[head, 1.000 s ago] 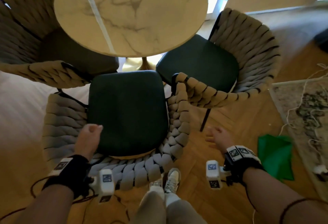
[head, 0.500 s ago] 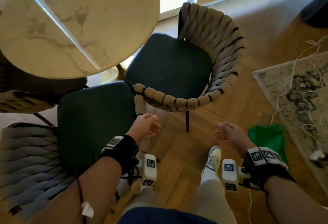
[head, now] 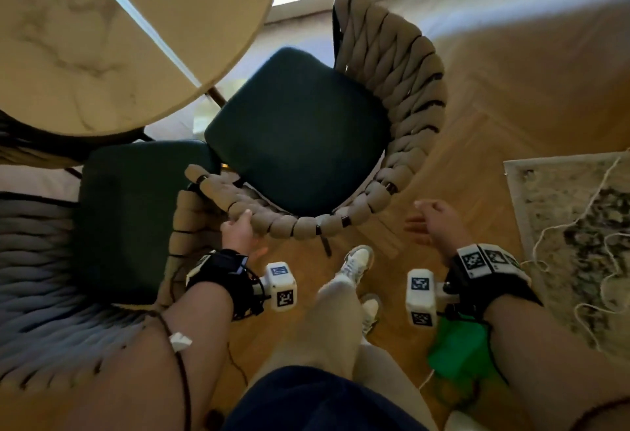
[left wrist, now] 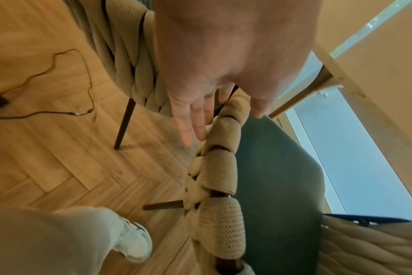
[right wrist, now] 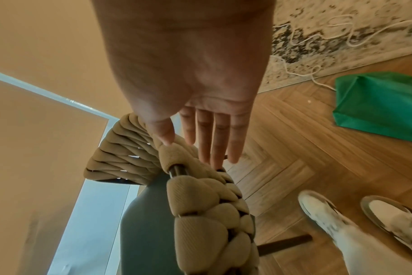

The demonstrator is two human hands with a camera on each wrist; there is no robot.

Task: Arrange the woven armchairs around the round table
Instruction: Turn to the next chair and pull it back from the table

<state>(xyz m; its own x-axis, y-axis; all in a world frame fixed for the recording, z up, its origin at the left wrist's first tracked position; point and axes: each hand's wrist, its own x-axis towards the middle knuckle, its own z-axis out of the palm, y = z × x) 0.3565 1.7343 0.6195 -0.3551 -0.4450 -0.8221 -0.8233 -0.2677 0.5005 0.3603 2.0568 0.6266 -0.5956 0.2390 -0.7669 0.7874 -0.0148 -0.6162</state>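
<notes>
Nearest the body, left hand sits at the woven rim of the right armchair, thumb over the top of the rim, fingers straight down the outer side in the left wrist view; touching or just short, not closed round it. Right hand is spread flat, fingers straight, just beside the rim's outer curve on the other side; contact can't be confirmed in the right wrist view. Neither hand has a real grip yet.

Key relation: that chair's curved back faces the person, dark green seat points away toward the round table. Hands bracket the back left and right, so my read is a two-hand grab, then a shift sideways or a rotation.

Obstructions: second armchair sits tight on the left, its arm touching or overlapping the target chair's rim end. A foot is close to a chair leg. Green bag and rug with loose white cord lie right. Farther left, a third chair is tucked under the table edge.
</notes>
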